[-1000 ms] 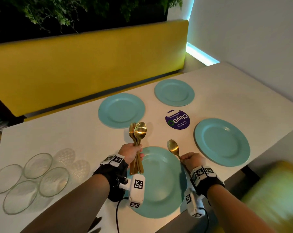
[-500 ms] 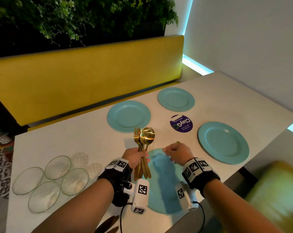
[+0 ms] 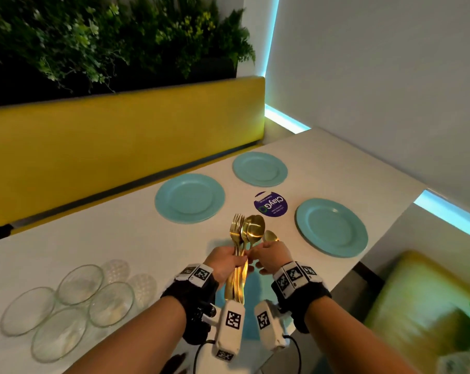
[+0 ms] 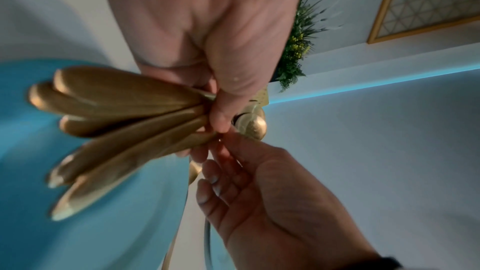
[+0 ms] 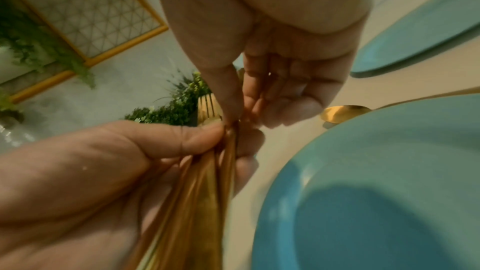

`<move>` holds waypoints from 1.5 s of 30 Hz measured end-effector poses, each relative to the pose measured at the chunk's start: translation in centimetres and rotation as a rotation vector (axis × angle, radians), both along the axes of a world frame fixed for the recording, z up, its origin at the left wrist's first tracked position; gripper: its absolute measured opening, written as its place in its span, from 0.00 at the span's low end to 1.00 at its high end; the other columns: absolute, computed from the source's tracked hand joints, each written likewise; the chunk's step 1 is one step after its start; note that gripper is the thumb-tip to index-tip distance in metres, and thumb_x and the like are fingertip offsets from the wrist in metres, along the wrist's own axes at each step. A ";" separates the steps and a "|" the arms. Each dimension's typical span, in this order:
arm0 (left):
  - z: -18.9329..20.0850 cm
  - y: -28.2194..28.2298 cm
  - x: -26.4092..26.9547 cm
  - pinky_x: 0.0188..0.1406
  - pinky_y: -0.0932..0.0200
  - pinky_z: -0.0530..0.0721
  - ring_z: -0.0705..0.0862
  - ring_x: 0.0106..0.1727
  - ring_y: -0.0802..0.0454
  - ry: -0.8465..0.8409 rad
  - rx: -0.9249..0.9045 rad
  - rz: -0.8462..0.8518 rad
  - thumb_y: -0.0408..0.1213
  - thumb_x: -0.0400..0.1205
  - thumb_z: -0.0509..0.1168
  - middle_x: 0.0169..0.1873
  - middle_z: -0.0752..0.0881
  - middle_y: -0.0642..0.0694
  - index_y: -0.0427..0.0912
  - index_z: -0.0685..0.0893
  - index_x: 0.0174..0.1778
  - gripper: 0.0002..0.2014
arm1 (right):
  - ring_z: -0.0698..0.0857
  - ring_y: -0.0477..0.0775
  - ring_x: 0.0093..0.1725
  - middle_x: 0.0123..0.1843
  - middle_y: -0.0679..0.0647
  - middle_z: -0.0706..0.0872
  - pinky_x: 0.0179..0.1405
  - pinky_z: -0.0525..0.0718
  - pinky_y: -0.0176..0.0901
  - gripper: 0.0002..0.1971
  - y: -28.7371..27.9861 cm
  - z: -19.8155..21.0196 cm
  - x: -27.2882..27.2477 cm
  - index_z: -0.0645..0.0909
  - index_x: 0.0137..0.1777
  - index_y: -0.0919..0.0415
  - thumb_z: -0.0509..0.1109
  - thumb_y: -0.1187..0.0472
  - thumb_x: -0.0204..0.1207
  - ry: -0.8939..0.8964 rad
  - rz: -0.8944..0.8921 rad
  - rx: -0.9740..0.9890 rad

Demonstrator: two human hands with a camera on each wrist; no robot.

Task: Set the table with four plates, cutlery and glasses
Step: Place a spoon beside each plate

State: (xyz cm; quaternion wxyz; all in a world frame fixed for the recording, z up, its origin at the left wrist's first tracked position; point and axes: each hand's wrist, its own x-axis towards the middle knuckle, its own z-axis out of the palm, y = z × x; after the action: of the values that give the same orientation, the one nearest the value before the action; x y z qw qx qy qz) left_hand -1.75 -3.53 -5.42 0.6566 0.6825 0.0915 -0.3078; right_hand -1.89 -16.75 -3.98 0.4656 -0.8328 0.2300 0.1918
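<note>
My left hand [image 3: 227,261] grips a bundle of gold forks and spoons [image 3: 246,233] upright above the near teal plate [image 3: 251,292]. My right hand [image 3: 270,256] has come against the bundle, and its thumb and fingers [image 5: 231,110] pinch one of the handles [image 5: 228,151] just above the left thumb. One gold spoon [image 3: 271,236] lies on the table to the right of the near plate [image 5: 363,192]. Three more teal plates sit at far left [image 3: 189,198], far right [image 3: 260,169] and near right [image 3: 331,227]. Which piece is pinched is hidden.
Several clear glass bowls [image 3: 80,300] stand grouped at the table's left end. A round purple sticker [image 3: 270,204] lies between the plates. A yellow bench back [image 3: 120,147] runs along the far side, a green seat [image 3: 417,306] is at my right.
My right hand has let go of the single spoon beside the near plate and moved left to the bundle. The left hand kept holding the bundle.
</note>
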 end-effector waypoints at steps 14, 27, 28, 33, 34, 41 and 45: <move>-0.3 -9.5 11.4 0.31 0.57 0.83 0.81 0.33 0.47 0.177 -0.101 0.319 0.23 0.81 0.60 0.34 0.82 0.39 0.35 0.78 0.44 0.05 | 0.76 0.49 0.30 0.35 0.54 0.82 0.39 0.82 0.46 0.13 -15.2 0.2 12.9 0.79 0.29 0.53 0.71 0.63 0.75 -0.132 -0.120 0.017; -1.0 -17.2 18.6 0.33 0.56 0.85 0.85 0.36 0.45 0.201 -0.052 0.370 0.27 0.83 0.61 0.38 0.86 0.38 0.32 0.79 0.53 0.05 | 0.87 0.57 0.51 0.53 0.57 0.90 0.48 0.82 0.40 0.14 -33.2 -1.6 21.5 0.88 0.52 0.61 0.64 0.54 0.79 0.053 0.116 -0.649; -1.2 -17.6 18.9 0.36 0.55 0.85 0.85 0.37 0.45 0.196 -0.049 0.367 0.27 0.83 0.61 0.39 0.86 0.38 0.33 0.79 0.51 0.04 | 0.87 0.57 0.52 0.53 0.58 0.90 0.51 0.84 0.41 0.15 -34.3 -1.8 21.7 0.88 0.53 0.61 0.64 0.54 0.80 0.072 0.120 -0.686; -1.5 -18.6 20.0 0.36 0.57 0.87 0.86 0.38 0.46 0.161 -0.009 0.330 0.28 0.82 0.63 0.39 0.87 0.38 0.35 0.80 0.47 0.02 | 0.86 0.57 0.60 0.60 0.57 0.88 0.61 0.84 0.42 0.15 -36.8 -3.1 22.0 0.84 0.62 0.59 0.63 0.56 0.81 0.186 0.195 -0.772; -1.8 -18.6 20.2 0.36 0.57 0.87 0.86 0.37 0.46 0.156 0.003 0.334 0.28 0.82 0.63 0.39 0.87 0.38 0.34 0.81 0.47 0.02 | 0.85 0.57 0.61 0.61 0.57 0.87 0.62 0.83 0.42 0.16 -36.8 -3.4 22.0 0.83 0.64 0.59 0.62 0.56 0.82 0.199 0.214 -0.777; -3.4 -18.7 20.9 0.43 0.51 0.85 0.85 0.37 0.45 0.163 0.030 0.403 0.28 0.82 0.62 0.38 0.87 0.38 0.36 0.81 0.40 0.06 | 0.83 0.56 0.65 0.65 0.57 0.85 0.67 0.80 0.42 0.16 -36.3 -4.6 22.4 0.82 0.65 0.58 0.60 0.55 0.83 0.229 0.251 -0.774; -3.6 -18.6 21.2 0.38 0.54 0.86 0.86 0.37 0.46 0.175 0.027 0.401 0.28 0.82 0.61 0.38 0.87 0.39 0.35 0.81 0.42 0.05 | 0.85 0.56 0.61 0.61 0.56 0.87 0.62 0.83 0.42 0.16 -36.0 -5.0 22.5 0.83 0.62 0.57 0.63 0.52 0.81 0.245 0.235 -0.758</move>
State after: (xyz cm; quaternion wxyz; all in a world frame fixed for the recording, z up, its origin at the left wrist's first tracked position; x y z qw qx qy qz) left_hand 19.44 -22.14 -9.06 0.6850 0.6302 0.2862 -0.2276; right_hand 20.57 -52.72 -8.96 0.0700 -0.9368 0.2414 0.2433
